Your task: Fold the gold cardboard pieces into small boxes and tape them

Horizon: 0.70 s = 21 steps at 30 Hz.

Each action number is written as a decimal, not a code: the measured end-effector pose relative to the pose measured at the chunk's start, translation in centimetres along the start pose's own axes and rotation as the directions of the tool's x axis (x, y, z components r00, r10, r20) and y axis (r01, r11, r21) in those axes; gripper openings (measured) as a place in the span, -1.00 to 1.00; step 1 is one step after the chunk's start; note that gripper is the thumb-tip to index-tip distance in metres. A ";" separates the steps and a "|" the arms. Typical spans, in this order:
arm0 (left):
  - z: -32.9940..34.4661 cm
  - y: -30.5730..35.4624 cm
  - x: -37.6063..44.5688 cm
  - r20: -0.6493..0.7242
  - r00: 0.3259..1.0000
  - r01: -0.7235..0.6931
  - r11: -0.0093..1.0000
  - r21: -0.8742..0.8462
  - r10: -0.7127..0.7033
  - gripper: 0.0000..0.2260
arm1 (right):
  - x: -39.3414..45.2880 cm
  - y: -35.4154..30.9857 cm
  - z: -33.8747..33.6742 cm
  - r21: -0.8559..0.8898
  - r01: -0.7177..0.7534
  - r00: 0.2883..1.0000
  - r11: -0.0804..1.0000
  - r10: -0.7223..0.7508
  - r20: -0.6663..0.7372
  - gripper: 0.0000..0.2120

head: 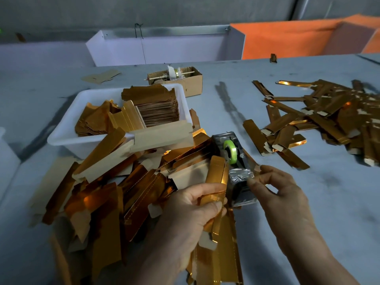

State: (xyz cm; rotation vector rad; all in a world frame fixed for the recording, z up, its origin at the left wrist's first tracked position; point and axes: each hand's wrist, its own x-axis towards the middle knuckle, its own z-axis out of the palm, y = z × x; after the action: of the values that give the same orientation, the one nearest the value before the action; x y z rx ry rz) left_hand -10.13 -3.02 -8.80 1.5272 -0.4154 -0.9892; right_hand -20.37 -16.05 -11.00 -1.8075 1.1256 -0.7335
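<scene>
While the white tray at the far left holds stacked gold blanks, a loose heap of flat gold cardboard pieces spills from its near wall across the grey table toward the person. Just right of that heap, the left hand grips a folded gold box: the fingers curl over its near end and the thumb lies across its face, so the box rises tilted out of the fist, its far end beside the tape dispenser. The dispenser stands between the two hands, its green tape roll on top, its near end touching the box's right edge. To its right, the right hand pinches a short strip of tape between thumb and forefinger at the dispenser's cutter; the other fingers curl loosely beneath. Beyond the right hand the table lies bare up to its near edge. Further right and farther back, finished gold boxes lie in a scattered pile, well apart from the hands. A small brown carton sits behind the tray, near the table's far edge.
</scene>
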 end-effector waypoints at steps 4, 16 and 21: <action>0.1 0.0 0.0 -0.002 1.000 -0.014 1.000 -0.009 0.014 -0.73 | -0.4 0.8 0.3 0.013 0.067 0.998 0.998 -0.067 -0.019 -0.80; -0.1 0.1 -0.3 0.023 0.999 -0.022 0.997 -0.071 0.024 -0.72 | -1.7 1.6 0.7 -0.120 0.204 0.975 0.972 -0.213 -0.068 -0.84; -0.2 0.2 -0.5 0.024 0.999 -0.029 0.998 -0.062 0.031 -0.72 | -1.3 0.8 1.0 -0.457 0.365 0.906 0.811 -0.423 -0.027 -0.93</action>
State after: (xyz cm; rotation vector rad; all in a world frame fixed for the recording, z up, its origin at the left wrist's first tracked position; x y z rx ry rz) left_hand -10.21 -2.57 -8.42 1.4511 -0.4206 -0.9895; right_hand -20.44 -14.66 -12.23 -2.4655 1.0666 -0.8957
